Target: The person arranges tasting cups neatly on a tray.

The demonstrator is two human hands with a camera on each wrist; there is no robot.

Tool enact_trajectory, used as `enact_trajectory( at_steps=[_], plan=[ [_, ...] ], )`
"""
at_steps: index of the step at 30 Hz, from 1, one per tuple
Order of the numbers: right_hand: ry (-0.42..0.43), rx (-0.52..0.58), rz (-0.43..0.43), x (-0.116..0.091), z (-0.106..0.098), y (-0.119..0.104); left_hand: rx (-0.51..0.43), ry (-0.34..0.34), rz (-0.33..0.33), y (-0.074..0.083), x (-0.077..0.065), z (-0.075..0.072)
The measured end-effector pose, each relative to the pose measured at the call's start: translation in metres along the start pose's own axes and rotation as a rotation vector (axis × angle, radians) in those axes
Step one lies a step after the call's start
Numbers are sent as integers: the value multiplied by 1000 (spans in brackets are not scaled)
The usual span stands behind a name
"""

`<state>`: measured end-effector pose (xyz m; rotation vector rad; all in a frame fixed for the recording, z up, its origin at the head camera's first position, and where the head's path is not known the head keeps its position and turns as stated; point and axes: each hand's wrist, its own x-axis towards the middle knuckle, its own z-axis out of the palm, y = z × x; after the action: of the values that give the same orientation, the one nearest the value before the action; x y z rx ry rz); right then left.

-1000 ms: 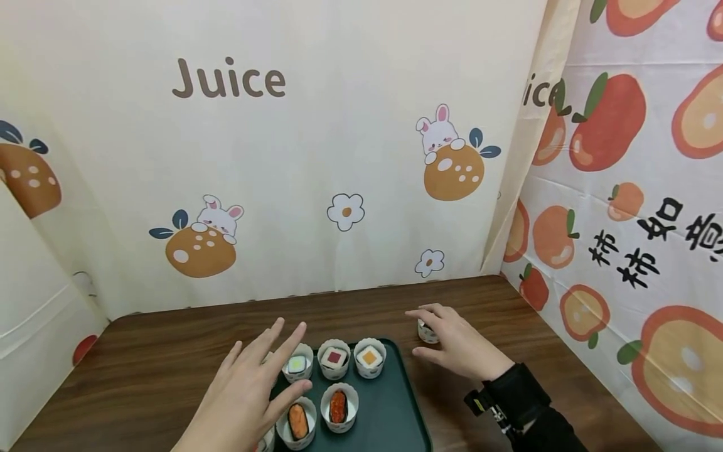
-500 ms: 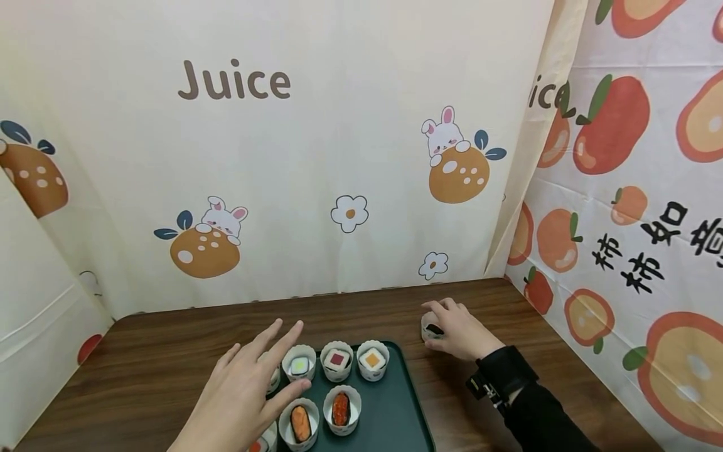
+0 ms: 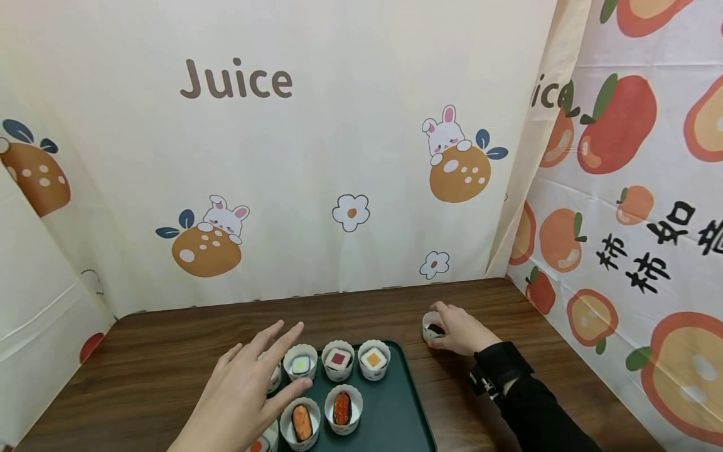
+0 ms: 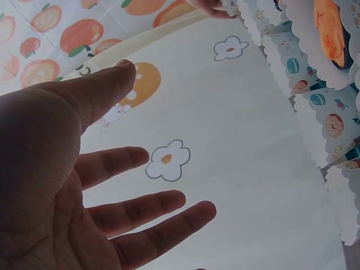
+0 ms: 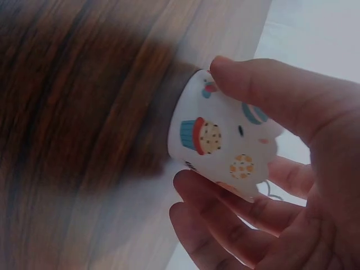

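Observation:
My right hand [image 3: 464, 333] is at a small paper cupcake cup [image 5: 211, 135] near the back right of the wooden table. In the right wrist view the thumb lies against one side of the cup and the fingers curl at the other, pinching it. Its base is right at the wood. Something dark shows inside the cup in the head view. My left hand [image 3: 243, 389] is held over the left of a dark green tray [image 3: 392, 408], fingers spread and holding nothing. It covers part of the tray and some cups.
On the tray stand several paper cups with sushi pieces, among them one with a red topping [image 3: 342, 408], an orange-topped one [image 3: 302, 422] and a yellow-centred one [image 3: 373, 360]. Printed cloth walls [image 3: 294, 157] rise behind and at the right of the table [image 3: 147, 376].
My right hand has moved from hovering beside the cup to gripping it, its fingers closing in. The left hand stays about where it was. The head view has shifted slightly.

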<state>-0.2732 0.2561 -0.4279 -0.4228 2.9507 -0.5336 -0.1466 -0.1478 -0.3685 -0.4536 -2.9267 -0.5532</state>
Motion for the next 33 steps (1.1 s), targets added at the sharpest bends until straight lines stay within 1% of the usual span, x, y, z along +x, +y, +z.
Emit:
enact_trajectory(
  at_steps=[5, 8, 12, 17, 27, 33],
  plan=[
    [7, 18, 0, 1, -1, 1, -9, -11, -5, 0, 1, 1],
    [14, 30, 7, 0, -1, 1, -12, 4, 7, 0, 1, 1],
    [26, 16, 23, -1, -1, 3, -11, 19, 27, -1, 1, 2],
    [34, 18, 49, -7, -3, 1, -10, 3, 31, 0, 2, 5],
    [65, 61, -3, -23, -9, -5, -6, -14, 32, 0, 5, 9],
    [74, 94, -26, -31, -12, -8, -12, -4, 33, 0, 5, 10]
  ],
)
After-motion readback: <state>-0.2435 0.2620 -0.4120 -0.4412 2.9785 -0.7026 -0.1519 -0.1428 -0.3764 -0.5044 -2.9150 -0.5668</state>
